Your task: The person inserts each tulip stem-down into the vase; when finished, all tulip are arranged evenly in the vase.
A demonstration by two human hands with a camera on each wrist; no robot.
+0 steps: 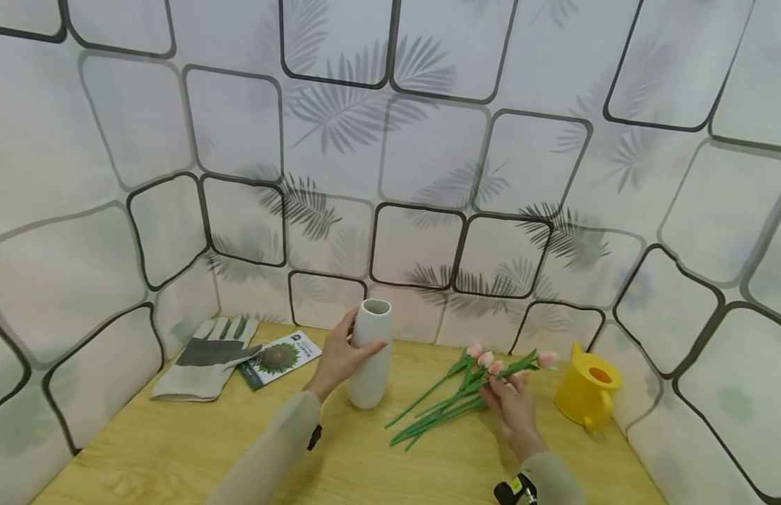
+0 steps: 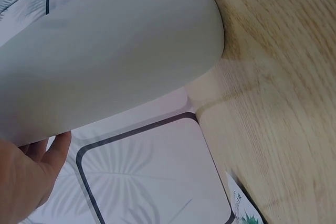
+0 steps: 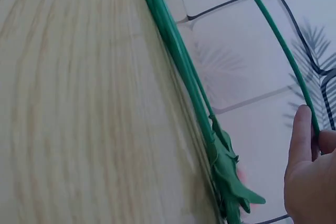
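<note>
Tulips [image 1: 456,396] lie at the white vase's [image 1: 369,365] three o'clock; the right hand [image 1: 513,407] pinches one green stem while the left hand [image 1: 336,361] wraps the upright vase. Likely picking a stem; next, lift it toward the mouth.

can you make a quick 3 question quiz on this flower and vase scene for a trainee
1. True or false: the left hand grips the white vase.
2. What does the right hand pinch? A) a green tulip stem B) the yellow watering can C) the seed packet
3. What lies left of the seed packet on the wooden table?

Key: 1 true; 2 A; 3 a work glove.
</note>
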